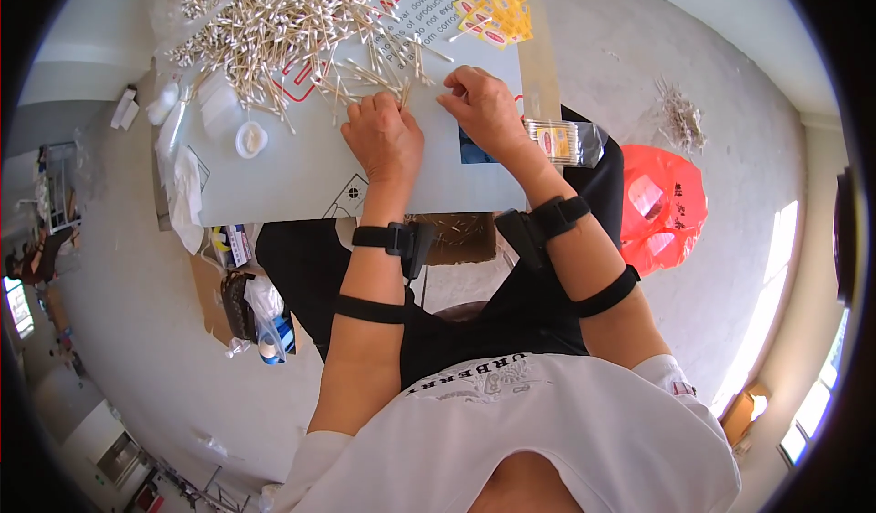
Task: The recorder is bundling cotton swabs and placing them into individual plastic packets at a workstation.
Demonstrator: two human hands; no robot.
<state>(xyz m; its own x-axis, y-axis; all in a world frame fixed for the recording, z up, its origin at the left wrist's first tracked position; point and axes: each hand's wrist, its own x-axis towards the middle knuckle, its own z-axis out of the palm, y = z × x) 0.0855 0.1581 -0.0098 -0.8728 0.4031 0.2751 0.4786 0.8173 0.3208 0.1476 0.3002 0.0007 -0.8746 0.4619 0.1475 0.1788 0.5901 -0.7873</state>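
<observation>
A large heap of cotton swabs (274, 20) with pale sticks covers the far left of the table (292, 176), with loose ones scattered toward the middle. My left hand (383, 137) is at the near edge of these loose swabs. Its fingers are bent and closed around swab sticks at the fingertips, partly hidden by the hand. To its right, my right hand (485, 110) hovers over the table with curled fingers, thumb close to the forefinger. Whatever lies between them cannot be made out. Beside the right wrist sits a clear pack of cotton swabs (554, 141) with a yellow label.
Yellow printed cards (493, 10) lie at the far right of the table. A small round white tub (251, 139) stands on the left, near crumpled clear plastic (187, 185). On the floor are a red plastic bag (664, 207) and a pile of swabs (680, 116).
</observation>
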